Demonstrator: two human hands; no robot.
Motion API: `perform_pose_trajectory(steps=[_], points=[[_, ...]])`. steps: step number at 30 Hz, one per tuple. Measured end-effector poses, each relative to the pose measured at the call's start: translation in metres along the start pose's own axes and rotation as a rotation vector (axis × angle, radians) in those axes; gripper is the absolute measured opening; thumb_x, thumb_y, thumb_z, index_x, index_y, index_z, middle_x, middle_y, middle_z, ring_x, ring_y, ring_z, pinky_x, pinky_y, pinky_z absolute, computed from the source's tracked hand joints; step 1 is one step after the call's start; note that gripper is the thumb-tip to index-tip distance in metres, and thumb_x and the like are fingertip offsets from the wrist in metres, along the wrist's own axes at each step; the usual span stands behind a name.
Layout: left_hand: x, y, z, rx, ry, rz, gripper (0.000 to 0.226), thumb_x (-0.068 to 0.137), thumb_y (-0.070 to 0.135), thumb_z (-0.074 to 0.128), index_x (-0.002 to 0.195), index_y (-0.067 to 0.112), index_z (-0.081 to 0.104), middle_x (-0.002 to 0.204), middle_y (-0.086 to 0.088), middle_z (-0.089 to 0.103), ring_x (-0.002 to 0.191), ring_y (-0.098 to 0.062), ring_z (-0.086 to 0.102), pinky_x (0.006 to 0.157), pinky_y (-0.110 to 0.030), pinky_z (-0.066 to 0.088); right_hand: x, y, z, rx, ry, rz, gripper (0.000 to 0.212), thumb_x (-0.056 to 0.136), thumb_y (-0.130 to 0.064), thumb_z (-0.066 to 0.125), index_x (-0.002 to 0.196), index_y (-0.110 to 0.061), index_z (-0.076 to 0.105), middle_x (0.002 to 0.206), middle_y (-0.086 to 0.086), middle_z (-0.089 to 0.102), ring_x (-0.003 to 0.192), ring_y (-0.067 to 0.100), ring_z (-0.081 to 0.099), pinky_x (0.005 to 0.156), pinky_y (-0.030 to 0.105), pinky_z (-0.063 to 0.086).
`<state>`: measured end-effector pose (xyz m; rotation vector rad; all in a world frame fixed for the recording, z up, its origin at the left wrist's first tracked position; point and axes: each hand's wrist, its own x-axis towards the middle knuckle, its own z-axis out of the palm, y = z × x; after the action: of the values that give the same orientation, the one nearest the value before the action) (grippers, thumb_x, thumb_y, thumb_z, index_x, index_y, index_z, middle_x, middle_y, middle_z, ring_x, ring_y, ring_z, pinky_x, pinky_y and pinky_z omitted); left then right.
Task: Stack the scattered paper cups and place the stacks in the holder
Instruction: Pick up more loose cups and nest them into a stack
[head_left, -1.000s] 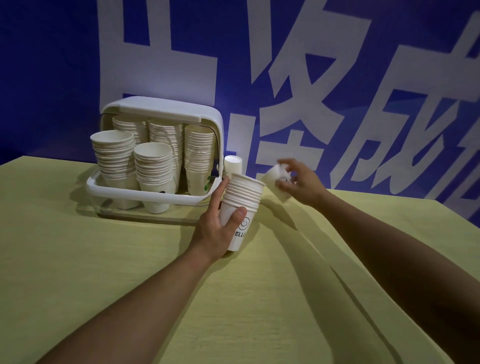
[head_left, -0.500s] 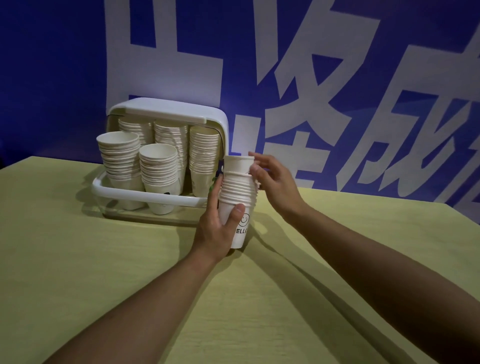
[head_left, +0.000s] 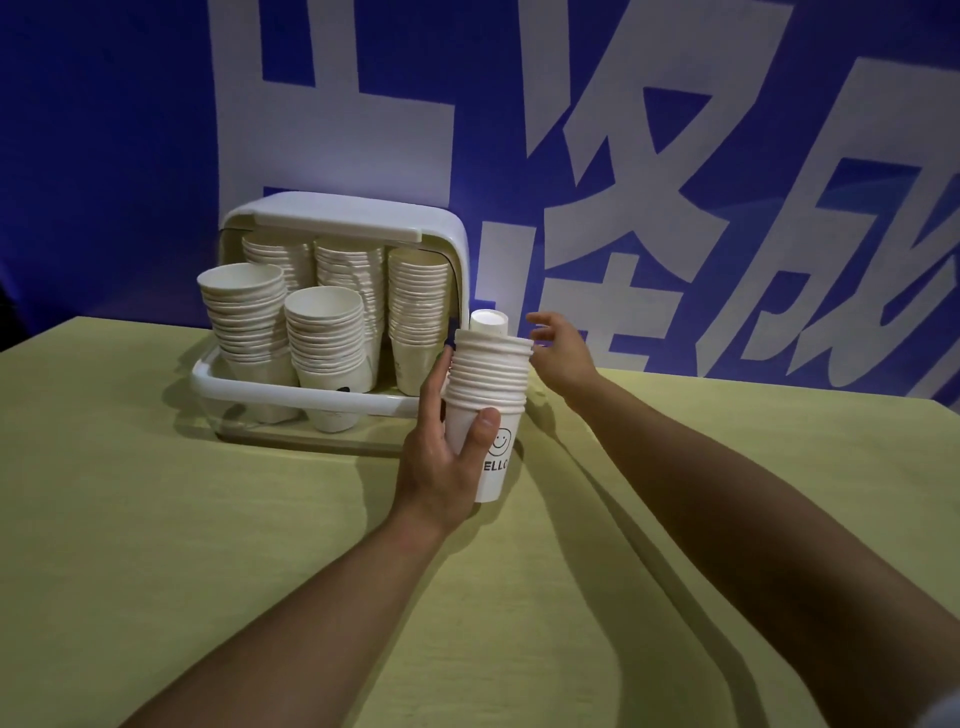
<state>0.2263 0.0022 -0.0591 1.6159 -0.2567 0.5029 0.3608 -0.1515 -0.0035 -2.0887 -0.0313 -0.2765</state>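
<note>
My left hand (head_left: 441, 462) grips a tall stack of white paper cups (head_left: 488, 384) low down, thumb across the bottom cup printed with a smiley and "HELLO". The stack stands on the yellow table just right of the holder (head_left: 291, 392). My right hand (head_left: 563, 351) hovers beside the stack's top rim, fingers relaxed and holding nothing. The white holder has its lid (head_left: 337, 218) raised and contains several cup stacks (head_left: 324, 338). A single cup (head_left: 488, 323) stands upside down behind the held stack, partly hidden by it.
The yellow table (head_left: 208, 545) stretches toward me and to both sides. A blue wall banner with large white characters (head_left: 623, 182) rises directly behind the holder and the table's far edge.
My right hand carried a loose cup from the right onto the top of the stack, pressed it in, then let go and drew slightly to the right. My left hand kept hold of the stack.
</note>
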Motion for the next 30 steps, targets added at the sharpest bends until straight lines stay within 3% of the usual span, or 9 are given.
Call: perform_pose_trajectory(steps=[4,8,13,17,19,21,23,27,30], points=[[0.0,0.0,-0.001,-0.032,0.029,0.028,0.068,0.081,0.064,0.055,0.143,0.064,0.026,0.126,0.05,0.049,0.115,0.014,0.055,0.085,-0.008,0.048,0.017,0.003,0.016,-0.012,-0.026,-0.013,0.064,0.09,-0.015,0.069,0.147,-0.019,0.039,0.145,0.007,0.049,0.127,0.029,0.052,0.105,0.047,0.048],[0.001,-0.002,0.0,-0.052,0.034,0.041,0.067,0.081,0.065,0.056,0.14,0.069,0.026,0.133,0.031,0.055,0.116,0.004,0.06,0.085,-0.013,0.052,0.031,0.003,0.028,0.027,-0.028,-0.04,0.066,0.09,-0.02,0.071,0.147,-0.02,0.038,0.149,0.006,0.047,0.131,0.028,0.049,0.108,0.047,0.045],[0.001,-0.005,0.0,-0.056,0.034,0.041,0.078,0.074,0.086,0.054,0.143,0.065,0.025,0.135,0.028,0.055,0.115,0.002,0.061,0.083,-0.016,0.055,0.043,0.004,0.039,-0.025,-0.062,-0.079,0.035,0.09,-0.014,0.07,0.12,-0.019,0.054,0.131,0.011,0.058,0.116,0.032,0.058,0.1,0.045,0.052],[0.002,-0.006,0.0,-0.061,0.031,0.04,0.078,0.072,0.088,0.053,0.142,0.067,0.024,0.13,0.034,0.056,0.113,0.0,0.062,0.083,-0.022,0.057,0.044,0.004,0.038,-0.101,-0.026,-0.11,0.025,0.09,-0.012,0.07,0.103,-0.021,0.051,0.124,0.01,0.061,0.111,0.03,0.06,0.096,0.04,0.055],[0.001,-0.007,-0.001,-0.066,0.036,0.044,0.076,0.073,0.087,0.054,0.14,0.069,0.025,0.131,0.026,0.059,0.114,-0.003,0.063,0.086,-0.029,0.058,0.042,0.004,0.031,-0.133,-0.008,-0.122,0.03,0.089,-0.014,0.071,0.107,-0.019,0.048,0.124,0.009,0.059,0.109,0.028,0.059,0.091,0.033,0.054],[0.001,-0.006,-0.001,-0.07,0.038,0.045,0.072,0.075,0.081,0.057,0.139,0.07,0.026,0.131,0.021,0.061,0.113,-0.005,0.064,0.088,-0.034,0.058,0.039,0.005,0.021,-0.137,-0.005,-0.144,0.049,0.084,-0.019,0.077,0.121,-0.02,0.045,0.125,0.006,0.055,0.107,0.023,0.056,0.085,0.028,0.051],[0.001,-0.006,-0.001,-0.074,0.034,0.046,0.068,0.076,0.074,0.059,0.137,0.072,0.027,0.128,0.028,0.061,0.112,-0.002,0.064,0.086,-0.027,0.057,0.036,0.008,0.008,-0.155,-0.019,-0.155,0.066,0.081,-0.025,0.081,0.134,-0.025,0.041,0.13,0.001,0.051,0.109,0.019,0.052,0.088,0.031,0.05],[0.0,-0.004,0.0,-0.079,0.022,0.045,0.067,0.079,0.064,0.057,0.138,0.066,0.027,0.126,0.032,0.059,0.111,0.005,0.062,0.081,-0.014,0.053,0.03,0.019,-0.028,-0.342,-0.144,-0.064,0.047,0.084,-0.03,0.077,0.123,-0.027,0.05,0.13,0.008,0.052,0.106,0.025,0.058,0.089,0.034,0.057],[-0.002,0.0,-0.001,-0.06,0.005,0.041,0.067,0.078,0.065,0.056,0.137,0.069,0.025,0.131,0.031,0.053,0.112,0.01,0.059,0.081,-0.012,0.051,0.011,0.019,-0.056,-0.419,-0.289,0.089,0.055,0.085,-0.027,0.077,0.125,-0.025,0.04,0.122,0.007,0.05,0.106,0.028,0.06,0.084,0.036,0.06]])
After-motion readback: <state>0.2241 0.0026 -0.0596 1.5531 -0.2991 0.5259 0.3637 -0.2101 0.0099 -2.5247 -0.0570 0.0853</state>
